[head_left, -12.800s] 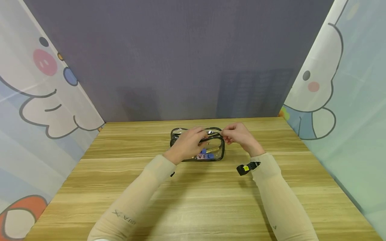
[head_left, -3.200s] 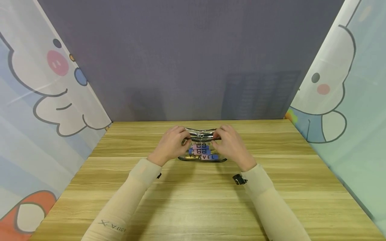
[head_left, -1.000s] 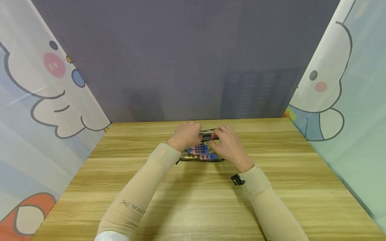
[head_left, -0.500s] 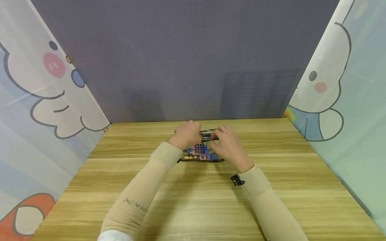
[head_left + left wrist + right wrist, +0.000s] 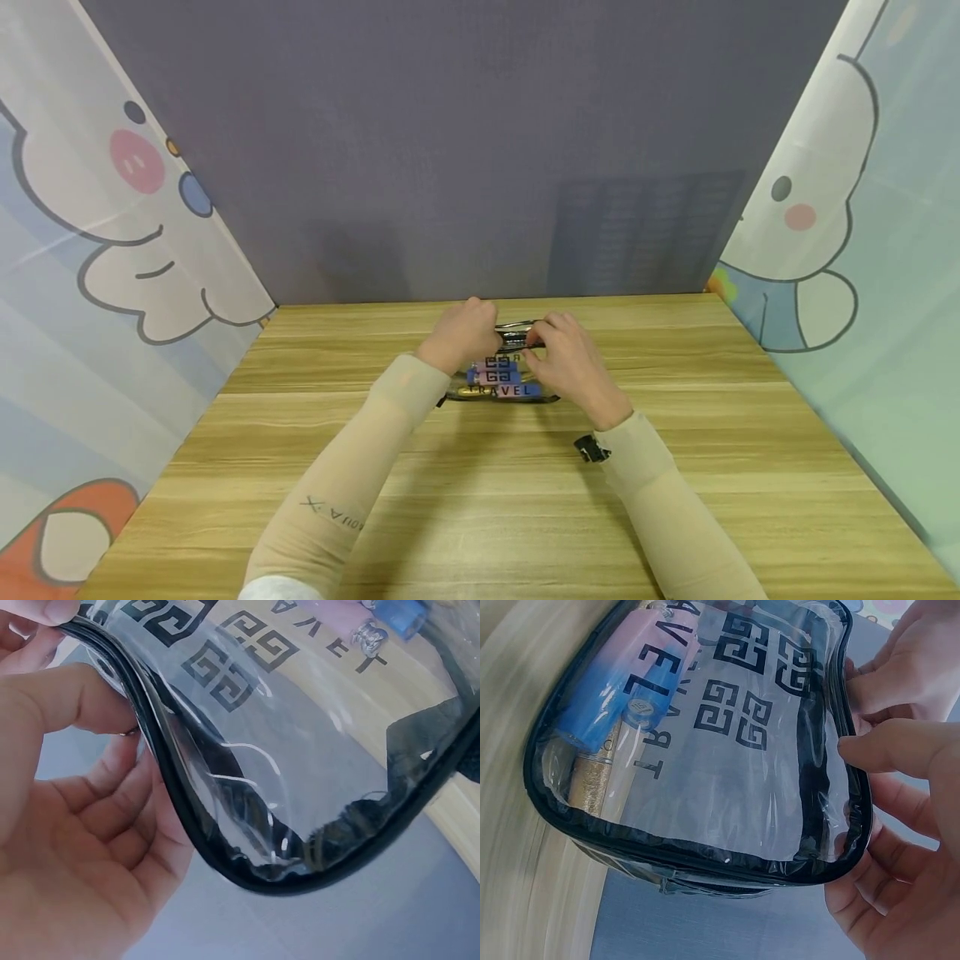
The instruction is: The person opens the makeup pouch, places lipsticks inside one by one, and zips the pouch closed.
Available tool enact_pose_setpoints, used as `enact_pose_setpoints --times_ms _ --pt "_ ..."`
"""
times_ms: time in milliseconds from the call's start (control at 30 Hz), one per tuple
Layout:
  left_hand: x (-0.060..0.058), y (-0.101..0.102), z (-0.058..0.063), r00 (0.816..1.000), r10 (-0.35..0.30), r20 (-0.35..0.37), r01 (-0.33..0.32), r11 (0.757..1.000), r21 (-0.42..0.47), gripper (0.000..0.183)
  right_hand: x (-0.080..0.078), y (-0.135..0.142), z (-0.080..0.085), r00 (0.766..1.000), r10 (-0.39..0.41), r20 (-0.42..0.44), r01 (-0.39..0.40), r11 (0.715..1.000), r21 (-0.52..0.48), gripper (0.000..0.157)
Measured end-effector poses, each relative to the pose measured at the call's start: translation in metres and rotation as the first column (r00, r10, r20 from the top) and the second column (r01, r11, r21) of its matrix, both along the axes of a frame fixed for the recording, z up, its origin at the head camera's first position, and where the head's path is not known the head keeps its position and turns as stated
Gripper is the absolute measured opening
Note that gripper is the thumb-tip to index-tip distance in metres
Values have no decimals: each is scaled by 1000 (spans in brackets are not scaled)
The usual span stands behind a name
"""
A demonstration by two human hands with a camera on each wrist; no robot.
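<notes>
A clear zip pouch with black piping and dark "TRAVEL" lettering stands upright on the table. Inside, near its bottom, lie pink-and-blue tubes and a gold glittery tube. In the head view my left hand is at the middle of the pouch's top. Its thumb and curled finger pinch a small shiny zipper pull, mostly hidden by the fingers. With thumb and fingers, my right hand pinches the top edge near the right end.
The wooden table runs back to a dark grey wall panel. Cartoon-printed curtains flank both sides. A black wrist camera sits by the right cuff.
Since 3.2 s ago my left hand has moved from the pouch's left end right to its middle, onto the zipper pull. Over the last second both hands stay almost still.
</notes>
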State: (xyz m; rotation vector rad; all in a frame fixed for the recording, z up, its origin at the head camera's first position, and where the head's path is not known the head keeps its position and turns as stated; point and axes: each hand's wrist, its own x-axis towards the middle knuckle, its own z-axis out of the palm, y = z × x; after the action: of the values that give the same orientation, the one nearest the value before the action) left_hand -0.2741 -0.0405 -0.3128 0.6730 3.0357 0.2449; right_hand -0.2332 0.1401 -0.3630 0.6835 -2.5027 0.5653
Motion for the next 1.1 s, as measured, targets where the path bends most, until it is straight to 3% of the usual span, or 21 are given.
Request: enact_pose_setpoints --times_ms 467,933,1100 --pt "1 -7 -3 997 -61 -53 64 997 49 11 0 0 0 1000 -8 -9 8 1000 -6 14" --pt "2 -19 0 997 -55 55 46 988 149 7 0 -1 2 1000 -16 16 16 1000 -4 13" --pt "1 -23 1 995 -63 75 48 981 186 21 0 -2 1 1000 -20 24 20 1000 -6 13"
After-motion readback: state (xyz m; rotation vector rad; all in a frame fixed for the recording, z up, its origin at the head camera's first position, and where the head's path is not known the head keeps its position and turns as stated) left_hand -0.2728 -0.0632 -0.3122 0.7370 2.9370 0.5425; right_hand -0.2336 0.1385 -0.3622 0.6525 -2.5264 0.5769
